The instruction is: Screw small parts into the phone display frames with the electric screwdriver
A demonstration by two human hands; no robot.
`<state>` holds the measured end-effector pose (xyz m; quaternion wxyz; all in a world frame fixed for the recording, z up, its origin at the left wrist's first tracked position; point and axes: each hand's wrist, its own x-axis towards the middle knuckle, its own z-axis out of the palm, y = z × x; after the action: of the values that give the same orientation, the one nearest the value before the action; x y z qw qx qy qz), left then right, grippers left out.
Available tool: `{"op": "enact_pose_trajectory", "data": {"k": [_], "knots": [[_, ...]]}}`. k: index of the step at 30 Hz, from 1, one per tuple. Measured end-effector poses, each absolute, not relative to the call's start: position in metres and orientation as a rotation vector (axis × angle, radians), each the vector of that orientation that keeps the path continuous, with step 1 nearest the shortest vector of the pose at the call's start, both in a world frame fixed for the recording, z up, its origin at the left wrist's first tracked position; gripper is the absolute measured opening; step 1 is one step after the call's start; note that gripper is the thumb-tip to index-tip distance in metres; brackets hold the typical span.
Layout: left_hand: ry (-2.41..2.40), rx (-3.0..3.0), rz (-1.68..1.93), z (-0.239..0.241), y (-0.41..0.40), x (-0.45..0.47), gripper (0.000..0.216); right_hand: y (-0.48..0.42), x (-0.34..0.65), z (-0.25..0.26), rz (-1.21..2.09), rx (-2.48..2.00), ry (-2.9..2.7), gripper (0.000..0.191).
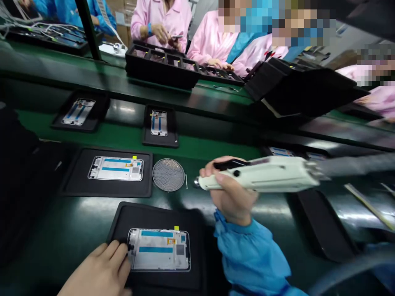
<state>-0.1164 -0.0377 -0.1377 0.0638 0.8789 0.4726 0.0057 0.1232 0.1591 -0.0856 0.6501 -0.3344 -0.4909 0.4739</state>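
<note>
My right hand is wrapped round a pale green electric screwdriver, held nearly level above the bench, its metal nose pointing left. The cable end runs off to the right. At the bottom, my left hand has its fingers bent together against the left end of a silver phone frame; the thumb is hidden. Blue strips, an orange flex piece and a yellow tab show on that frame. It lies on a black tray. Left of the screwdriver's nose is a round, dimpled clear dish.
A second phone frame lies on another black tray. Further trays with frames sit on the green strip behind. A small white stick lies beside the dish. Across the line, people in pink work near black bins.
</note>
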Motion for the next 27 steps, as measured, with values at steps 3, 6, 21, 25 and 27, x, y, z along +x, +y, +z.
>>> {"op": "enact_pose_trajectory", "data": {"k": [3, 6, 21, 25, 27], "knots": [[1.429, 2.816, 0.251, -0.117, 0.017, -0.093, 0.005, 0.169, 0.094, -0.096, 1.161, -0.787, -1.161, 0.019], [1.42, 2.897, 0.199, -0.124, 0.066, -0.063, 0.017, 0.175, 0.081, -0.1, 1.165, -0.797, -1.171, 0.017], [1.364, 2.886, 0.136, -0.151, 0.108, -0.045, 0.009, 0.191, 0.095, -0.093, 1.166, -0.765, -1.098, 0.016], [1.305, 2.925, 0.157, -0.151, 0.112, -0.052, 0.01, 0.189, 0.102, -0.093, 1.159, -0.775, -1.087, 0.016], [1.282, 2.943, 0.171, -0.151, 0.116, -0.054, 0.012, 0.186, 0.099, -0.097, 1.182, -0.776, -1.109, 0.015]]}}
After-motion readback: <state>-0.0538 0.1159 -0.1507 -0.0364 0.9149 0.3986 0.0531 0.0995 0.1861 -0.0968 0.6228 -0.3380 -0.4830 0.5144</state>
